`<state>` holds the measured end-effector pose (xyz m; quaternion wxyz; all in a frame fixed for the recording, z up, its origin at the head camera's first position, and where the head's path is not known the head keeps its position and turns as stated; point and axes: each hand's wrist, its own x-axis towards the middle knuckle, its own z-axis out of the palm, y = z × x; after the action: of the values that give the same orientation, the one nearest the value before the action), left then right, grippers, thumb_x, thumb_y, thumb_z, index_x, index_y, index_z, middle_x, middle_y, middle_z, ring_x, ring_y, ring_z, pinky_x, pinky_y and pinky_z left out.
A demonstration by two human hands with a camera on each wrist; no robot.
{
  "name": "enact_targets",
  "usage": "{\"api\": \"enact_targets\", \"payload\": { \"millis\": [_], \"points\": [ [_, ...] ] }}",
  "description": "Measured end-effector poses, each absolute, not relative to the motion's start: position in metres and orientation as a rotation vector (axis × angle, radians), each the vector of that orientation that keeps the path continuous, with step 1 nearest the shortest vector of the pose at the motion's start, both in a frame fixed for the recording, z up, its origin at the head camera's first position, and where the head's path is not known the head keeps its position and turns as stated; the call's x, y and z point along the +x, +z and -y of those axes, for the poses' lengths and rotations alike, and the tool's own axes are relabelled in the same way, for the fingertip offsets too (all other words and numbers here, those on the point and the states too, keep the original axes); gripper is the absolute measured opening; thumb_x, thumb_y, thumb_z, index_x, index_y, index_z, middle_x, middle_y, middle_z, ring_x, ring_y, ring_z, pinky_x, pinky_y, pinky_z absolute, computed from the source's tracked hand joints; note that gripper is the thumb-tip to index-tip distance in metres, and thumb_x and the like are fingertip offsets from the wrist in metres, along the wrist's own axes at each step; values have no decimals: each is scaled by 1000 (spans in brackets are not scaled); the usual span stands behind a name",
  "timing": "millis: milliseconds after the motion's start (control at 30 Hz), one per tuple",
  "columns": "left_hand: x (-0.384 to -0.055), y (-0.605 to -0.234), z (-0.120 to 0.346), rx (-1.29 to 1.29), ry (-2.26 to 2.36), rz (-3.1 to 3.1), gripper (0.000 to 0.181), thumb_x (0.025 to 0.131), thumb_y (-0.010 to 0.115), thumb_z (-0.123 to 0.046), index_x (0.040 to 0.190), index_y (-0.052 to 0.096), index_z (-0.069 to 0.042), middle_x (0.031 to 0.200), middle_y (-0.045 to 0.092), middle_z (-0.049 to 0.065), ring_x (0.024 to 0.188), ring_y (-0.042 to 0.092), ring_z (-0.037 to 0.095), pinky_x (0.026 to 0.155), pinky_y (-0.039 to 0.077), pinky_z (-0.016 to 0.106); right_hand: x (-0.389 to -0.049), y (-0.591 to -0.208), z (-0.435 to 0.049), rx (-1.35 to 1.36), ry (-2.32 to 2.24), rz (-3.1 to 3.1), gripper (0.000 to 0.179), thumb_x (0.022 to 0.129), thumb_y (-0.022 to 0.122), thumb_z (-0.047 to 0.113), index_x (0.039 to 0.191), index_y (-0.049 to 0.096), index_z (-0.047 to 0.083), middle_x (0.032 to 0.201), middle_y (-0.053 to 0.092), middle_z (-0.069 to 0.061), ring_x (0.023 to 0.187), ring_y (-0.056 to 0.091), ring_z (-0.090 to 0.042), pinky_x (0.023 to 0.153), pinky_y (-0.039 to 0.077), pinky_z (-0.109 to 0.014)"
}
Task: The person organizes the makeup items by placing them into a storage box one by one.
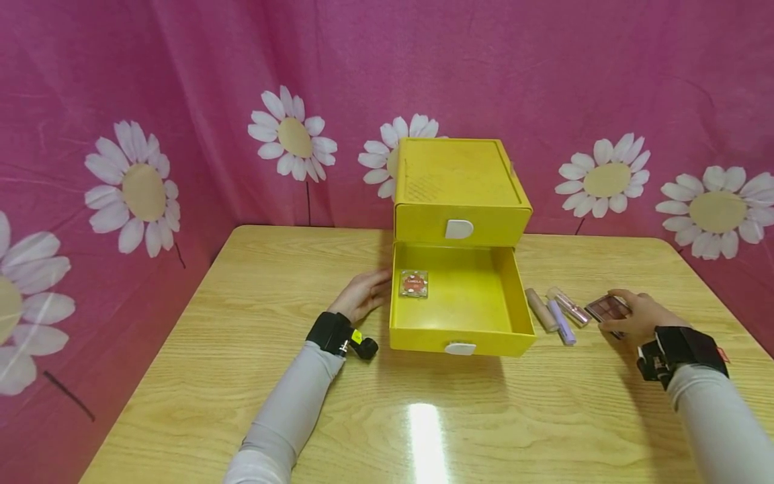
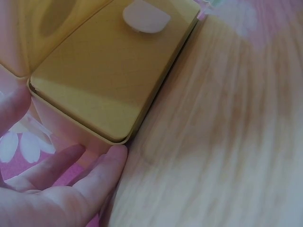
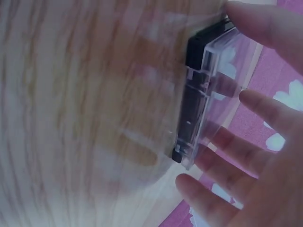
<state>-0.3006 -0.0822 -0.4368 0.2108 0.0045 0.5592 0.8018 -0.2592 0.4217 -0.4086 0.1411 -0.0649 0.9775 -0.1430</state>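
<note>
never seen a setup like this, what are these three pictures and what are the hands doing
There's no robot: these are a person's bare hands, with a camera on each wrist. The wide picture comes from a head camera; the two closer ones come from the wrists.

On the wooden table stands a yellow drawer unit, one drawer pulled out with a small square case inside. Three tubes lie beside it.

The left hand touches the unit's side; the right hand is at a clear-lidded palette, perhaps not firmly gripped.
</note>
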Motion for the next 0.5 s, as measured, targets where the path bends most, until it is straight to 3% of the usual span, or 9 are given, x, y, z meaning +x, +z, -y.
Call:
{"api": "enact_targets", "payload": {
  "millis": [200,500],
  "points": [
    [-300,-436,82,12,2223,-1564,42,98,41,-13,136,36,5,143,34,16,129,35,28,106,32,41,-262,-411,-423,-147,-424,-2805,97,72,67,57,127,27,-13,107,34,-43,92,43,-48,70,45,-54],
    [-298,-434,82,15,2225,-1567,43,98,41,-12,136,36,5,143,33,17,129,34,28,105,32,42,-262,-407,-421,-167,-391,-2815,95,72,69,54,125,30,-15,106,39,-43,91,45,-46,72,45,-55]
  ]
}}
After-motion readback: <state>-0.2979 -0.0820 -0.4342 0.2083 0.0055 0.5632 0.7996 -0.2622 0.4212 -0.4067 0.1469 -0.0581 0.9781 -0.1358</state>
